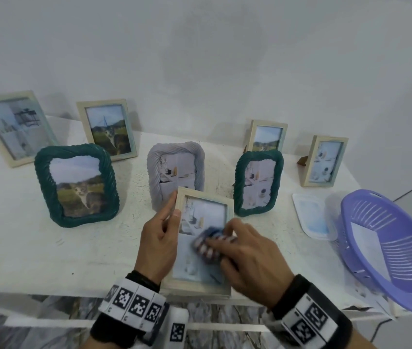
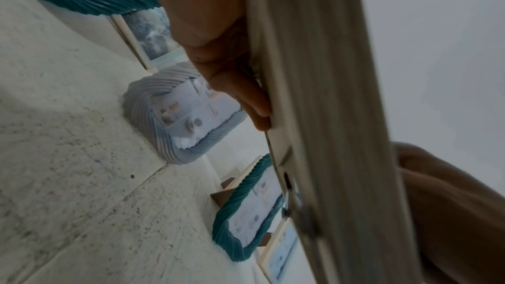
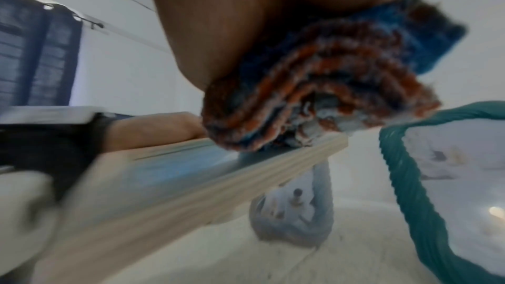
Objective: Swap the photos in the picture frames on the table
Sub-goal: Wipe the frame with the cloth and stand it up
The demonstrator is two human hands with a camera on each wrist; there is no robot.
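A pale wooden picture frame [image 1: 229,205] with a light interior photo is held tilted at the table's near edge. My left hand [image 1: 161,233] grips its left side, thumb on the front rim, fingers behind it [image 2: 240,98]. My right hand [image 1: 245,250] presses a folded blue, red and white cloth [image 1: 206,244] onto the frame's glass; the cloth [image 3: 322,85] shows bunched under the fingers in the right wrist view. The wooden frame's edge [image 3: 191,185] runs below it.
Several framed photos stand behind: a green twisted frame [image 1: 76,182] at left, a grey twisted frame [image 1: 174,167], another green one [image 1: 259,181], and wooden frames along the wall. A purple basket [image 1: 386,245] and a white tray [image 1: 312,215] sit at right.
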